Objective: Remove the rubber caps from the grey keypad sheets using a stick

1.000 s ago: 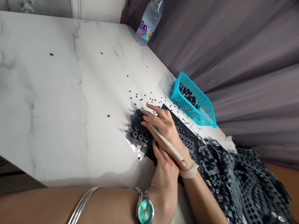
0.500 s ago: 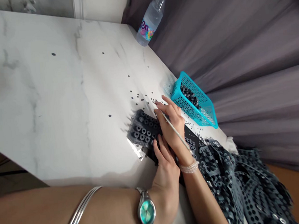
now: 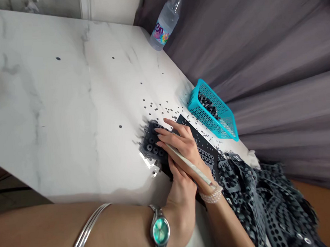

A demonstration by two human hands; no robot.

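Note:
My right hand [image 3: 185,146] is closed around a slim pale stick [image 3: 195,169], its tip hidden under the fingertips. The fingertips rest over a dark strip with rows of round rings [image 3: 150,142], which lies on the table and has thin threads sticking out along its far left edge. My left hand [image 3: 183,197], wrist wearing a watch, lies with extended fingers pressed on the near part of the strip, partly covered by the right hand. Under and behind the right hand, a flat black sheet [image 3: 188,126] with rows of small rings shows.
Small dark discs [image 3: 155,109] are scattered over the white marbled table [image 3: 65,108]. A turquoise basket [image 3: 222,129] holding dark pieces stands at the right edge. Beyond it hangs a grey curtain [image 3: 262,56]. A water bottle [image 3: 164,25] stands at the back; black perforated material [image 3: 251,192] is heaped lower right.
My right hand with the stick has shifted left and toward me, from the strip's far side onto its ringed left end. More of the black sheet shows behind it. The left hand stays put.

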